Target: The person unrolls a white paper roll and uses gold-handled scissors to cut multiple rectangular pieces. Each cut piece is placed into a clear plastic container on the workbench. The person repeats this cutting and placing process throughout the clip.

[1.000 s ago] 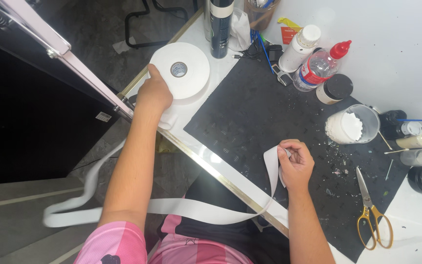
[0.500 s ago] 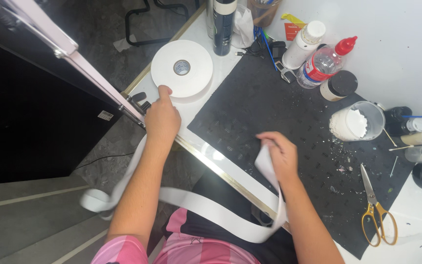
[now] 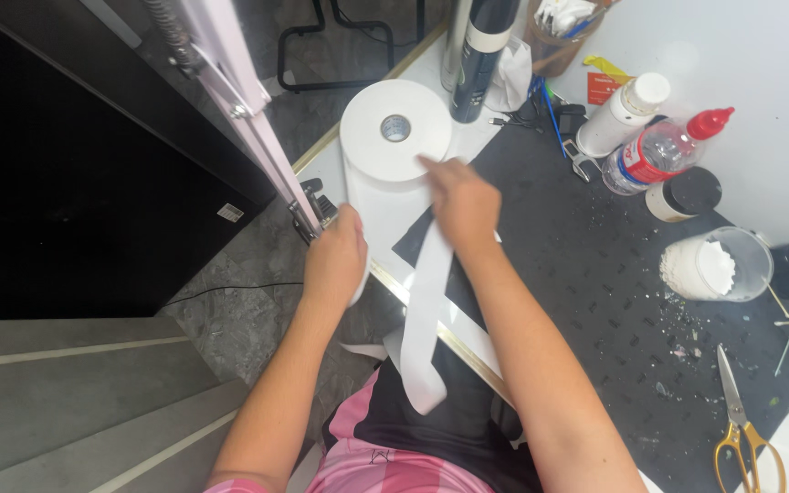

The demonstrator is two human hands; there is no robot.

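A large white roll of tape or fabric strip lies flat near the table's corner. A wide white strip runs from it toward me and hangs in a loop over my lap. My right hand rests on the strip just in front of the roll, its forefinger touching the roll's edge. At the table's edge, my left hand grips the strip where it drops off the side.
A black mat covers the table. On it stand a dark canister, a white bottle, a red-capped bottle, a black-lidded jar, and a cup of white powder. Yellow-handled scissors lie at right. A pale metal arm rises at left.
My right hand has moved from the loose strip end up to the roll. My left hand stays at the table edge, and the strip loop now hangs shorter over my lap.
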